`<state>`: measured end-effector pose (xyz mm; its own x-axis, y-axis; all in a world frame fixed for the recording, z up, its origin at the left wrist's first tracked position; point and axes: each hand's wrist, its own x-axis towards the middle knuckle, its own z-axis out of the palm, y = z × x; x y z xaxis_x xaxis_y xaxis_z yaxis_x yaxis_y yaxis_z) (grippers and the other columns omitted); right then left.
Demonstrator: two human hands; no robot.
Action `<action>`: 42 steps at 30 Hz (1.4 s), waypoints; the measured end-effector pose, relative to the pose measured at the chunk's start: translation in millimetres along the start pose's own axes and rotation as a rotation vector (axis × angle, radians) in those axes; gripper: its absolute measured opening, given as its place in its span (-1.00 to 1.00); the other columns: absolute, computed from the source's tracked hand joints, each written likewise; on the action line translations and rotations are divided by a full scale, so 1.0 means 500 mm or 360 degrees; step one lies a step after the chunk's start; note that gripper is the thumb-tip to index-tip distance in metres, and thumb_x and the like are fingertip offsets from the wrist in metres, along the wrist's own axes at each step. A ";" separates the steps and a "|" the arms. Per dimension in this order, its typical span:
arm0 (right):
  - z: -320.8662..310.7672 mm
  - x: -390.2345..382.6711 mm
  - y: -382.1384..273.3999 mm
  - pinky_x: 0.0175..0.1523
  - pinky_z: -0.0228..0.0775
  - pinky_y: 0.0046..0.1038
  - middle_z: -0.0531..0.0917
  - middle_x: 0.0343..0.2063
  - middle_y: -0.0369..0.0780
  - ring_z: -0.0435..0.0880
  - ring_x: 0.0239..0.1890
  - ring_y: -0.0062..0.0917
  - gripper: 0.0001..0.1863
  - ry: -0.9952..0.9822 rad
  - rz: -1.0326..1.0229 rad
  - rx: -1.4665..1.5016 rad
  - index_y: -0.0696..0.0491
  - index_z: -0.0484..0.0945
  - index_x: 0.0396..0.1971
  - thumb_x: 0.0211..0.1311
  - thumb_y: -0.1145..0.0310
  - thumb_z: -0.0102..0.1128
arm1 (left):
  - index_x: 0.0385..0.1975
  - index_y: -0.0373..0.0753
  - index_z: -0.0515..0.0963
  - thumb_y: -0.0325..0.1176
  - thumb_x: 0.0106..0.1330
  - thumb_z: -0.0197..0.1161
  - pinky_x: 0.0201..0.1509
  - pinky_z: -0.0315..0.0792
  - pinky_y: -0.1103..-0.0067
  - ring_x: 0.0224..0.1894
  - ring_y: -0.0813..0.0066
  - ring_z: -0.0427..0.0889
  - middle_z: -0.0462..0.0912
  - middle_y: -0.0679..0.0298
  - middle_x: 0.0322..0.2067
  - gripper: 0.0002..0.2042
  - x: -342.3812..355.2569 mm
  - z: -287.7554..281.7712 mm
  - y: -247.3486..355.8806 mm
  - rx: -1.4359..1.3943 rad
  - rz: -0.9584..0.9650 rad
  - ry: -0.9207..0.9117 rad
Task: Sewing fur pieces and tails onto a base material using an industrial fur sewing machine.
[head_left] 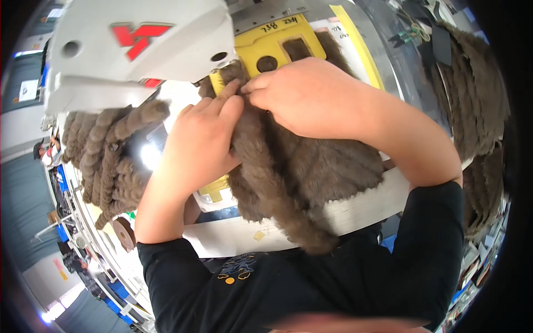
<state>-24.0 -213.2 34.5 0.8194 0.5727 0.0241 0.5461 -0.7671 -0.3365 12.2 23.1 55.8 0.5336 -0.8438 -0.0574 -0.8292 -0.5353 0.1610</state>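
A long brown fur strip [261, 161] runs from below the sewing machine's white head [139, 50] toward my body, with its rounded end over the table's front edge. My left hand [202, 130] presses and grips the strip near the machine, its index finger stretched along the fur. Opposite it, my right hand [300, 94] has its fingers pinched together at the same spot. A wider brown fur piece [333, 172] lies beneath the strip and to its right. Behind my fingers is a yellow template [277, 41] with cut-out holes. The needle area is hidden.
Several rolled brown fur strips [102, 144] are heaped on the left beside a brown tape roll [123, 233]. Layers of brown fur [477, 94] hang at the right. Green-handled snips [404, 36] lie at the far right. Another person [50, 152] is far off left.
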 end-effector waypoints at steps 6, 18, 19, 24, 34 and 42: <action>0.021 -0.019 0.022 -0.05 0.66 -0.16 0.79 -0.15 -0.15 0.78 -0.07 -0.17 -0.80 0.0306 -0.0132 0.0144 0.15 0.71 -0.22 0.22 0.50 0.15 | 0.17 -0.25 0.55 -0.40 0.07 0.33 -0.13 0.47 0.40 -0.18 0.32 0.60 0.57 -0.02 0.27 -0.44 -0.045 -0.017 0.114 0.0456 0.0335 0.0303; 0.009 -0.008 0.062 0.10 0.61 -0.11 0.76 -0.11 -0.09 0.73 0.00 -0.10 -0.74 0.0261 -0.0078 0.0119 0.11 0.74 -0.16 0.28 0.45 0.08 | 0.00 -0.24 0.67 -0.29 0.13 0.24 -0.19 0.41 0.47 -0.23 0.35 0.56 0.66 0.19 -0.09 -0.59 -0.176 0.029 0.240 0.0104 0.0486 0.0350; 0.007 -0.008 0.056 0.15 0.58 -0.13 0.75 -0.03 -0.12 0.71 0.04 -0.12 -0.73 0.0213 -0.0042 0.0091 0.12 0.73 -0.08 0.31 0.43 0.14 | 0.05 -0.24 0.67 -0.32 0.17 0.22 -0.12 0.46 0.43 -0.17 0.31 0.61 0.67 0.13 0.00 -0.59 -0.199 0.020 0.232 0.0102 0.0369 0.0451; 0.003 -0.013 0.027 0.22 0.54 -0.16 0.73 0.07 -0.17 0.68 0.12 -0.14 -0.70 0.0072 -0.0032 0.0121 0.14 0.72 0.00 0.36 0.38 0.20 | 0.00 -0.31 0.67 -0.46 0.14 0.55 0.14 0.61 0.42 0.05 0.23 0.71 0.70 0.03 0.09 -0.61 -0.351 0.019 0.170 -0.0712 -0.0615 0.1114; 0.019 -0.011 -0.035 0.22 0.55 -0.19 0.73 0.06 -0.16 0.69 0.12 -0.16 -0.72 0.0146 -0.0275 0.0232 0.13 0.73 -0.03 0.34 0.38 0.24 | -0.21 -0.25 0.66 -0.45 0.04 0.66 -0.11 0.60 0.52 -0.24 0.31 0.74 0.76 0.19 -0.24 -0.66 -0.496 0.034 0.159 -0.0455 -0.0710 0.1514; 0.000 0.005 -0.305 0.12 0.54 -0.24 0.71 0.03 -0.14 0.68 -0.02 -0.20 -0.47 0.0768 -0.0942 0.0393 0.11 0.65 0.08 0.07 0.33 0.54 | 0.22 -0.37 0.54 -0.64 0.19 0.46 0.14 0.64 0.40 0.13 0.33 0.70 0.70 0.10 0.10 -0.46 -0.489 0.046 0.144 -0.0629 -0.0157 0.1419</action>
<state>-105.0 -94.7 86.1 0.4215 0.6334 0.6490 0.9056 -0.2567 -0.3376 -181.7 190.1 58.6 0.6626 -0.3705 0.6509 -0.7452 -0.4134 0.5233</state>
